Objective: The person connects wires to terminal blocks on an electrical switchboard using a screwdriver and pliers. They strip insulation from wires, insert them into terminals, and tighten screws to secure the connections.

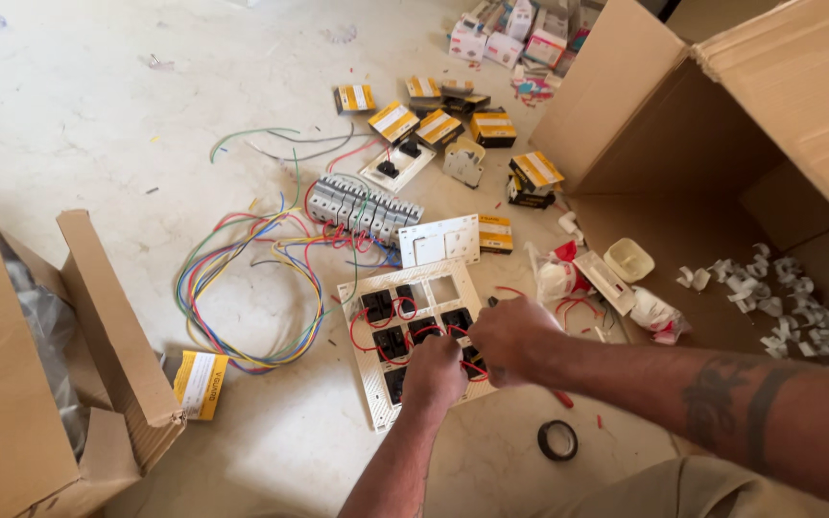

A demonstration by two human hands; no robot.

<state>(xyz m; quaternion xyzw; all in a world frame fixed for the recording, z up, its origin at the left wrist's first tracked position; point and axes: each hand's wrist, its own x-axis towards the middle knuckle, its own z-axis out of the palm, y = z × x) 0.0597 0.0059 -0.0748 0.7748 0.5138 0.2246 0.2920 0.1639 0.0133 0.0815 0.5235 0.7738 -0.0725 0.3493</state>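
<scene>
Both hands work on a white plastic switch plate (413,331) lying back-up on the pale marble floor (98,125). The left hand (434,372) is curled, fingers bunched down on the black switch modules (390,341) and the short red jumper wires (362,331) looping between them; whether it actually pinches a wire I cannot tell, the knuckles hide the fingertips. The right hand (510,336) is closed in a loose fist right beside it, touching the plate's near edge; its fingertips are hidden too, so its grip is unclear. The forearm above it carries a dark tattoo.

The plate is a flat rectangular grid, some square bays empty, others filled with glossy black blocks.

Around it: a tangled coil of multicoloured insulated wires (242,288) to the left, running up to a row of grey circuit breakers (362,206). A smooth white switch cover (438,240) lies just above the plate. Small yellow-and-black cardboard boxes (438,125) are scattered further up. A roll of black tape (557,440) sits on the floor near the right forearm. A big open brown corrugated carton (722,144) stands on the right, with white plastic cable clips (779,297) spilled inside; a smaller open brown carton (40,384) sits on the left, a yellow box (199,384) leaning beside it.
</scene>
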